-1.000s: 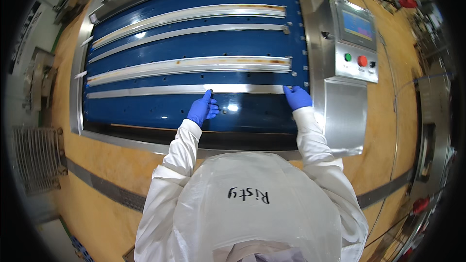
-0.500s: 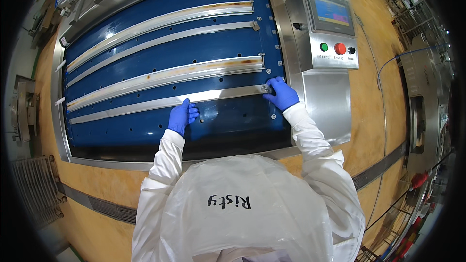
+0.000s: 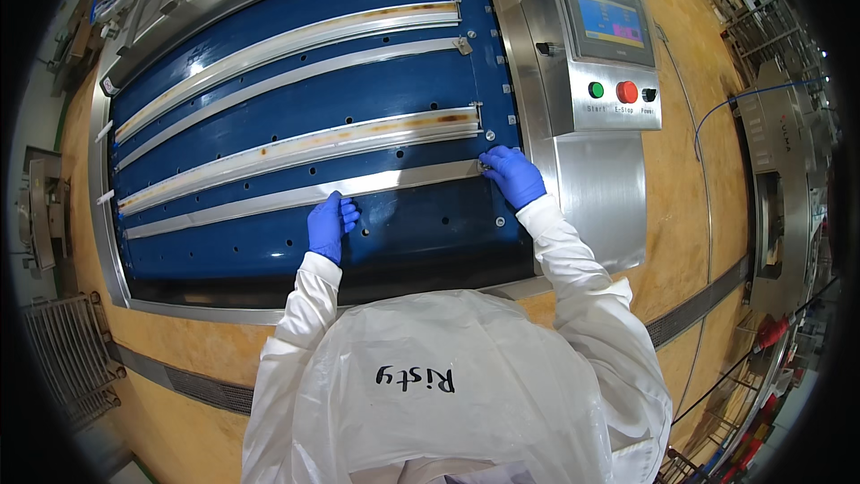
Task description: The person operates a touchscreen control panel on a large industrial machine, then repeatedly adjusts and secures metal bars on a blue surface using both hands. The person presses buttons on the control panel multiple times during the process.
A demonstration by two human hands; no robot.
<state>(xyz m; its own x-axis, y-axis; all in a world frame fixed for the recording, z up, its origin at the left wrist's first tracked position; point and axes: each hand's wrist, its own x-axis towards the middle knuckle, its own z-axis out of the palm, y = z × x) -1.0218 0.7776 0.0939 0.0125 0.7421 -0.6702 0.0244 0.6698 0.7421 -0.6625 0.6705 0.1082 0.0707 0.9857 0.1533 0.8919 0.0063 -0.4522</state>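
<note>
A vacuum packing machine's dark blue bed [image 3: 313, 108] lies before me, crossed by long metal bars. My right hand [image 3: 517, 177], in a blue glove, has its fingers closed round the small metal clip [image 3: 482, 168] at the right end of the nearest flat bar [image 3: 394, 180]. The fingers partly cover this clip. My left hand [image 3: 330, 228], also gloved in blue, is at that bar's near edge, its fingers curled in and its fingertips at the metal. Nothing shows in the left hand.
Two thicker sealing bars with brown-stained strips, one nearer [image 3: 358, 133] and one farther [image 3: 358, 21], cross the bed. Another flat bar [image 3: 358, 56] lies between them. At the right stands a control box [image 3: 618, 108] with a screen and buttons. A wheeled rack [image 3: 67, 354] stands left.
My right hand has shifted slightly and now covers more of the clip. The left hand stays by the bar, turned a little. The whole view has moved slightly.
</note>
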